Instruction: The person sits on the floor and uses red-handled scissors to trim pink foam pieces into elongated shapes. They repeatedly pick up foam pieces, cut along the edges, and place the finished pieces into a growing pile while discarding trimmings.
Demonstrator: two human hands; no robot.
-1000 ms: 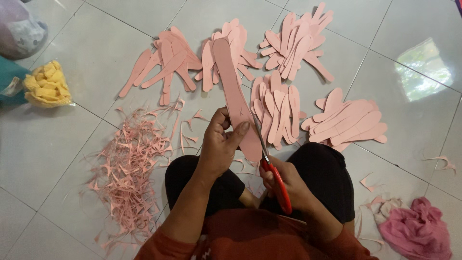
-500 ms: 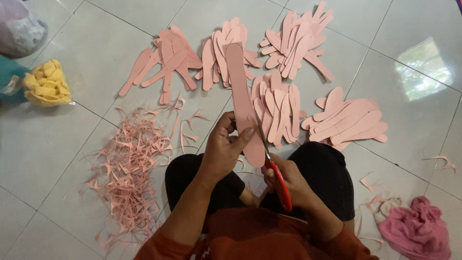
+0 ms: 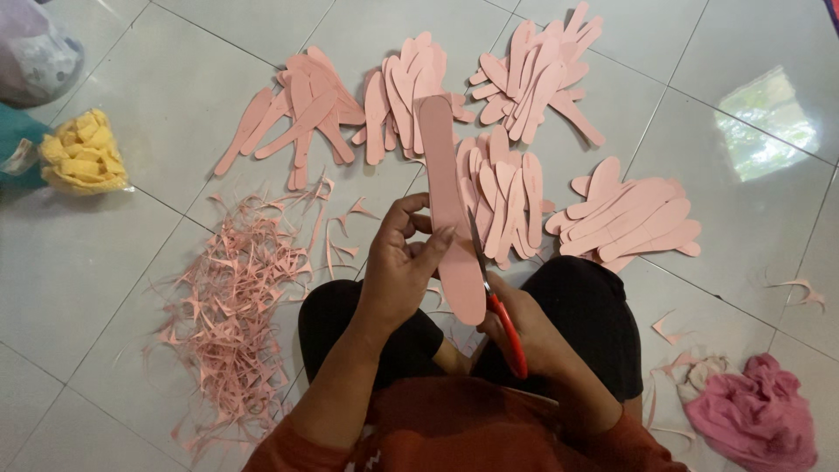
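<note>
Advanced since a moment ago: scissors (image 3: 494, 293) further along pink foam strip (image 3: 451, 203), trimming its edge. Left hand (image 3: 400, 271) fingers pinch strip upright; right hand (image 3: 533, 336) fingers curl through red handles. Cut pieces (image 3: 625, 214), trimmings (image 3: 232, 306) on tiled floor (image 3: 105, 262).

Left hand (image 3: 404, 267) pinches long pink strip (image 3: 450, 205); right hand (image 3: 531, 330) works red-handled scissors (image 3: 500, 308) along its edge

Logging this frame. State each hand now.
Left hand: closed on the pink foam strip.
Right hand: closed on the red-handled scissors.
</note>
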